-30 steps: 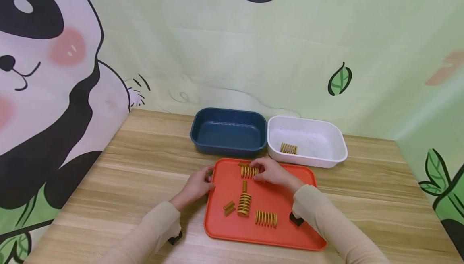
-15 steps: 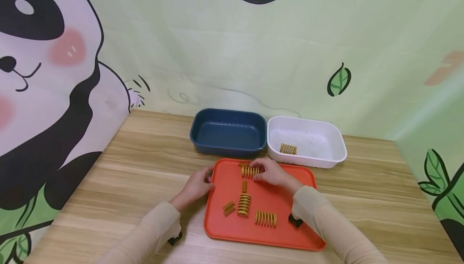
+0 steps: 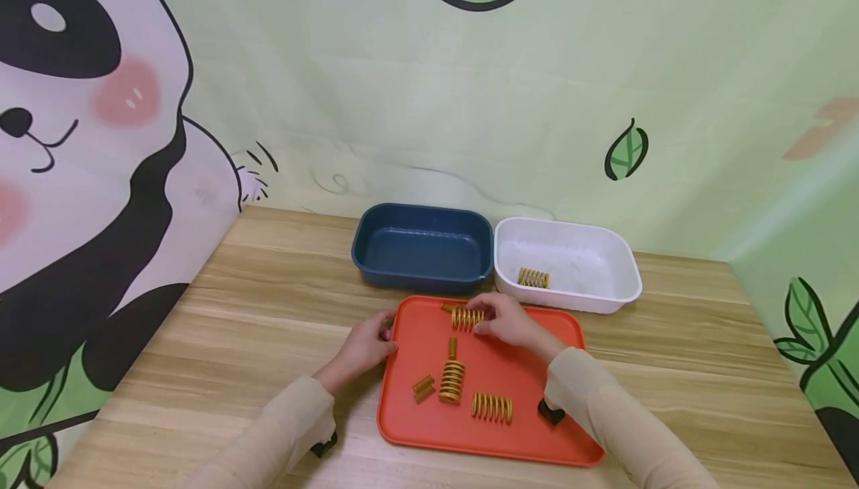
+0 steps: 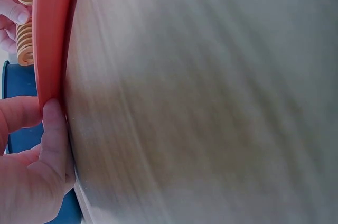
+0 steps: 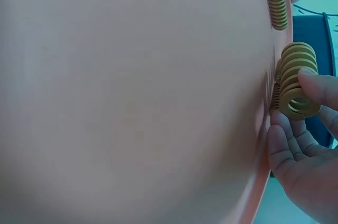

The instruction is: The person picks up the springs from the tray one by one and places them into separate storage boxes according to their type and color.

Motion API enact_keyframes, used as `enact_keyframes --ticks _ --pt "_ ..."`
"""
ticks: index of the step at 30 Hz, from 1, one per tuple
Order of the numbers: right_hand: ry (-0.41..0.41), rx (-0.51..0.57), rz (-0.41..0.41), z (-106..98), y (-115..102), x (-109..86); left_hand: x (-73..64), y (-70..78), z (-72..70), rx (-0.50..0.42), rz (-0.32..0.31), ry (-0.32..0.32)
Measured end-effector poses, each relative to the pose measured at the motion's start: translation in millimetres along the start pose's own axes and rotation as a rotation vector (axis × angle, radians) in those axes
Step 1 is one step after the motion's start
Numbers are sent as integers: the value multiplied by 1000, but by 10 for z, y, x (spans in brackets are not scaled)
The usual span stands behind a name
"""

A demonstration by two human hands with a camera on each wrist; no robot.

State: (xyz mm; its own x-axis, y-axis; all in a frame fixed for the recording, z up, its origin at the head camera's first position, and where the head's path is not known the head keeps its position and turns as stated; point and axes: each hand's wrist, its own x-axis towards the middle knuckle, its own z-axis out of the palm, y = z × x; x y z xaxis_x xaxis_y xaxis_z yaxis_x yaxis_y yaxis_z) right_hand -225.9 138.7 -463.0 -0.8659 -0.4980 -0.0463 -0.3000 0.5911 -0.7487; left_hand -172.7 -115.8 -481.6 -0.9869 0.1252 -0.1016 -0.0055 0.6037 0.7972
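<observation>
My right hand (image 3: 508,320) pinches a large gold coil spring (image 5: 297,71) between thumb and fingers at the far side of the red tray (image 3: 416,344). Just behind it, a small thin spring (image 3: 447,307) is partly hidden. My left hand (image 3: 362,344) holds the tray's left rim, and in the left wrist view its thumb and finger pinch that edge. Nearer me on the tray lie an upright-pointing large spring (image 3: 452,382) with a small spring (image 3: 452,347) at its far end, a small pair of thin coils (image 3: 423,388), and another large spring (image 3: 492,406).
Behind the tray stand a dark blue bin (image 3: 423,276) and, to its right, a white bin (image 3: 570,299) holding one large spring (image 3: 533,278). Everything rests on a wood-grain table (image 3: 268,288) against a printed backdrop.
My right hand has shifted slightly to the right with the large spring in its fingers. The left hand stays at the tray rim.
</observation>
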Motion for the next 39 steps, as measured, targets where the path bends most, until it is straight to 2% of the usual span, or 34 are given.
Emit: enact_keyframes --ticks 12,25,36,39 --pt "-2 16 19 -93 -10 -22 -8 9 0 -7 -2 -5" --pt "3 34 99 -206 -115 -61 -12 10 -1 4 -8 -10" --pt "42 51 71 -343 -150 -75 -11 10 0 4 3 -5" --pt "50 49 41 -372 -144 -78 -9 17 -2 7 -2 -6"
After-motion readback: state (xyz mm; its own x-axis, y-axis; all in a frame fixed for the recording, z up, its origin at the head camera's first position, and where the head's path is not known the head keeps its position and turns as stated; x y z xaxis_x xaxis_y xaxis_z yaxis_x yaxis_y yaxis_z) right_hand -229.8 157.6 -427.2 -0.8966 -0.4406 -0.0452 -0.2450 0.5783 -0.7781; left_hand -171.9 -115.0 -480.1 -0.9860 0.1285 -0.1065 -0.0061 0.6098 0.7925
